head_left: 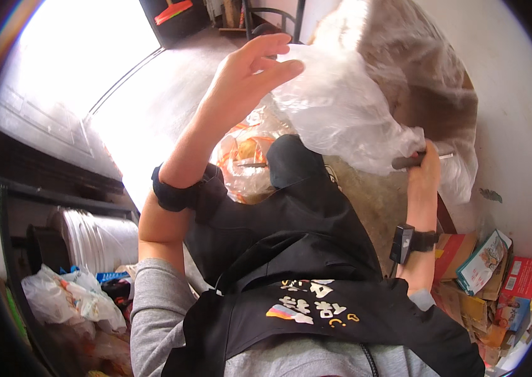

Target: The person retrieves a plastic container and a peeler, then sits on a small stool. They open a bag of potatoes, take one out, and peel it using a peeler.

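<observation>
My left hand [259,70] is raised at the upper middle, thumb and fingers apart, beside the edge of a translucent white plastic bag [336,103]. Whether the fingertips touch the plastic is unclear. At the right, my right hand [428,162] grips a tool with a dark handle [407,161]; a short length of its metal shaft shows past the hand, and its working end cannot be made out. Bunched plastic lies against that hand's fingers. Beyond the bag stands a large brown thing wrapped in clear plastic film [428,89].
A clear plastic bag with orange strips [252,151] lies by my knee. Flattened cardboard boxes [480,273] are piled along the right wall. At left, a white bucket [101,235] lies sideways above plastic bags [72,297]. A black metal chair [273,12] stands at the back.
</observation>
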`<move>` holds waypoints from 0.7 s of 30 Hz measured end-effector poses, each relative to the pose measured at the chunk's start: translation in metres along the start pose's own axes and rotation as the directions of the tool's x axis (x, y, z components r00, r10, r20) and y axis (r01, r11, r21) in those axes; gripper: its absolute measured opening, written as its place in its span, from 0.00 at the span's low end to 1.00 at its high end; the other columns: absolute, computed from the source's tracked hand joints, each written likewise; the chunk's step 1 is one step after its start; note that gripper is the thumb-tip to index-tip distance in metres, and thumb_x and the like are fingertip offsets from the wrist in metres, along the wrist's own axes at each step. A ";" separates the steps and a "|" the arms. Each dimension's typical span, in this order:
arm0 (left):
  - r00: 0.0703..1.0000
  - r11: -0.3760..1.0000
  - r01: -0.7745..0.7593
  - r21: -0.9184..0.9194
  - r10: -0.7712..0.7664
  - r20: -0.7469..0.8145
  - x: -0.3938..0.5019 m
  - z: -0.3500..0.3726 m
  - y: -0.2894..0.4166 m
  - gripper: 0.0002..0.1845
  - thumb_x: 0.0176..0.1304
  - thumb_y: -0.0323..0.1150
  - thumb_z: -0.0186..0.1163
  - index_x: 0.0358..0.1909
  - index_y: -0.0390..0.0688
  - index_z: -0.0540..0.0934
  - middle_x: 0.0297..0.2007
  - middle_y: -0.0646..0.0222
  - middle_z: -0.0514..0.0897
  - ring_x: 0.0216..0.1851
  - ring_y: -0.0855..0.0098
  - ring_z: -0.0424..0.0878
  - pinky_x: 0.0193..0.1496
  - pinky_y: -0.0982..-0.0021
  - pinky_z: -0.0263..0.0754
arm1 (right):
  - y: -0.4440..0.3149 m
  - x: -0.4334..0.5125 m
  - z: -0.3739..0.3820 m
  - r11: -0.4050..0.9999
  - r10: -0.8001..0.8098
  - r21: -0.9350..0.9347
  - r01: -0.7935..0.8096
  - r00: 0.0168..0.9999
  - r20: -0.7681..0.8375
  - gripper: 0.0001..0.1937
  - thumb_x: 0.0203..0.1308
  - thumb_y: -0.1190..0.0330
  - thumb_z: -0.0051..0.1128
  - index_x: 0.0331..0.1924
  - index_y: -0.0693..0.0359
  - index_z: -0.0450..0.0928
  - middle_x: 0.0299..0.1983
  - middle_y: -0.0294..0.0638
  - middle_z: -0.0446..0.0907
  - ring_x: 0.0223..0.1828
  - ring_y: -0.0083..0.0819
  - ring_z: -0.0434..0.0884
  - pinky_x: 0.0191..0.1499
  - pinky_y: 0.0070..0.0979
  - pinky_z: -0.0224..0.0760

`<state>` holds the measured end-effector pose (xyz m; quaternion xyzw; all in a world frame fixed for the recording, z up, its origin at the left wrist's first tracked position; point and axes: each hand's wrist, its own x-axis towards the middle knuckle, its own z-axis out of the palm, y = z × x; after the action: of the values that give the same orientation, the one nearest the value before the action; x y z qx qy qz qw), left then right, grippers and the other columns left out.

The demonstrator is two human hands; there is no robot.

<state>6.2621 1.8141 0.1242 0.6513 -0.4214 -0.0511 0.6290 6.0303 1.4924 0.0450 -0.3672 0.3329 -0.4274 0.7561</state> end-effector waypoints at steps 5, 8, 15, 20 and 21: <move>0.970 0.966 0.217 0.141 -0.197 -0.144 -0.033 -0.033 0.027 0.45 0.59 0.53 0.68 0.69 0.33 0.62 0.54 0.50 0.79 0.49 0.67 0.81 0.43 0.71 0.79 | 0.018 -0.048 0.087 0.998 0.032 -0.066 -0.023 0.989 0.145 0.04 0.60 0.75 0.56 0.29 0.64 0.76 0.26 0.38 0.75 0.25 0.27 0.72 0.27 0.24 0.66; 0.937 0.927 0.310 0.209 -0.261 -0.234 -0.063 -0.069 0.038 0.42 0.64 0.56 0.61 0.69 0.34 0.64 0.57 0.53 0.78 0.49 0.66 0.82 0.43 0.70 0.83 | 0.037 -0.064 0.136 0.989 0.075 -0.147 -0.032 0.953 0.295 0.04 0.59 0.75 0.57 0.29 0.64 0.76 0.26 0.39 0.75 0.23 0.28 0.73 0.26 0.26 0.66; 0.717 0.833 0.544 -0.096 -0.522 -0.462 -0.117 -0.139 0.023 0.33 0.63 0.56 0.62 0.53 0.33 0.78 0.36 0.61 0.86 0.30 0.72 0.86 0.32 0.72 0.85 | 0.082 -0.085 0.235 0.950 0.154 -0.305 0.063 0.755 0.637 0.06 0.53 0.75 0.60 0.26 0.71 0.78 0.22 0.43 0.76 0.20 0.31 0.74 0.25 0.28 0.65; 0.625 0.728 0.516 -0.452 -0.681 -0.382 -0.137 -0.153 -0.019 0.13 0.58 0.38 0.64 0.36 0.37 0.82 0.29 0.63 0.85 0.25 0.71 0.83 0.28 0.70 0.83 | 0.116 -0.063 0.314 0.851 0.181 -0.437 0.291 0.619 0.764 0.10 0.49 0.72 0.61 0.18 0.70 0.76 0.16 0.42 0.76 0.16 0.30 0.74 0.22 0.29 0.65; 0.555 0.670 0.554 -0.493 -0.739 -0.382 -0.133 -0.154 -0.029 0.09 0.56 0.34 0.63 0.33 0.38 0.82 0.28 0.64 0.84 0.25 0.71 0.83 0.28 0.69 0.82 | 0.123 -0.056 0.330 0.811 0.177 -0.461 0.360 0.601 0.780 0.10 0.50 0.71 0.61 0.19 0.69 0.76 0.16 0.41 0.75 0.16 0.29 0.73 0.22 0.28 0.64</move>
<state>6.2825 2.0109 0.0688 0.6360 0.0675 -0.1582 0.7523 6.3262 1.6763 0.1195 -0.7455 0.0542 -0.1373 0.6499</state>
